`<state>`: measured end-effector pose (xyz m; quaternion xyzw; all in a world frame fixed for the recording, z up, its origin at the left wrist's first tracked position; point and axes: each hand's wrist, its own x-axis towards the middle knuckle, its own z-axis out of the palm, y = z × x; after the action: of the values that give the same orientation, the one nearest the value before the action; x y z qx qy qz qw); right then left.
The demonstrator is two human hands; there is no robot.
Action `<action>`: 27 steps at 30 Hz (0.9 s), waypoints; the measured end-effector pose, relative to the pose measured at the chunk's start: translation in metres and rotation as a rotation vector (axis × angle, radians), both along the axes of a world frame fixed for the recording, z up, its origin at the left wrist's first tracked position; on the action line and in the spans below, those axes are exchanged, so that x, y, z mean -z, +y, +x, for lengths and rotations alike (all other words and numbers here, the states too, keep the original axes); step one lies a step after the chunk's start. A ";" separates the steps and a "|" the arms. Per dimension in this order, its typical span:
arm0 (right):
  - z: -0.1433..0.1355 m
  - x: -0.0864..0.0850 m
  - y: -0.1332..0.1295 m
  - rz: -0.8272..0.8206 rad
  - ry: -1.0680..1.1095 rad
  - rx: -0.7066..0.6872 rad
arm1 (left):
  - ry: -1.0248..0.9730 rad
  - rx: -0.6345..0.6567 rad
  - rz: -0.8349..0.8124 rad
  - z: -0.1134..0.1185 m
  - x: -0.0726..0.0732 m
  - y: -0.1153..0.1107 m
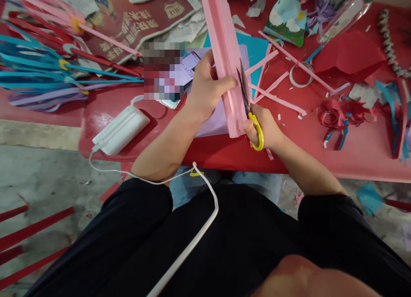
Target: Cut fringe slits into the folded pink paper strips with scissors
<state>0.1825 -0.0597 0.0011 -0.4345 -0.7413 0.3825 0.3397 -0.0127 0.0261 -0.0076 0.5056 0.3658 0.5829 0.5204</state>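
Left hand [205,87] clamped on a folded pink paper [224,40] above a red bench [321,160], thumb pressed across it, while the right hand [269,128] grips yellow-handled scissors [246,98], blades along the paper's right edge. Blue paper tassels [32,61] lie far left of the pink paper, a white corded block [122,128] and a lit phone [187,70] nearer on that side; loose pink strips [278,99] lie just right of it, a pale ring [291,77] beyond.

In our left hand [208,85], folded pink paper [224,44]; in our right hand [268,128], yellow-handled scissors [246,96] at the paper's edge. On our red desk [362,160]: pink strips [279,99], white corded device [123,126].
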 end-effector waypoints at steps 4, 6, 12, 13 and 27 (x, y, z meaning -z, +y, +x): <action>0.002 0.001 0.001 -0.010 -0.004 -0.027 | 0.038 0.022 -0.020 0.005 0.005 0.001; 0.003 0.001 0.001 -0.007 -0.022 -0.020 | 0.031 -0.005 -0.035 0.008 0.004 -0.001; 0.003 0.000 0.004 0.041 -0.038 0.014 | 0.082 0.033 -0.033 0.010 0.004 -0.008; 0.004 -0.001 0.004 0.049 -0.039 0.018 | 0.083 0.035 -0.032 0.010 0.005 -0.008; 0.000 0.001 0.002 0.026 -0.064 0.101 | 0.103 0.009 -0.036 0.014 0.002 -0.016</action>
<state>0.1830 -0.0577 0.0003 -0.4790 -0.7337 0.3411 0.3403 0.0010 0.0103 -0.0092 0.5272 0.3999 0.5472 0.5126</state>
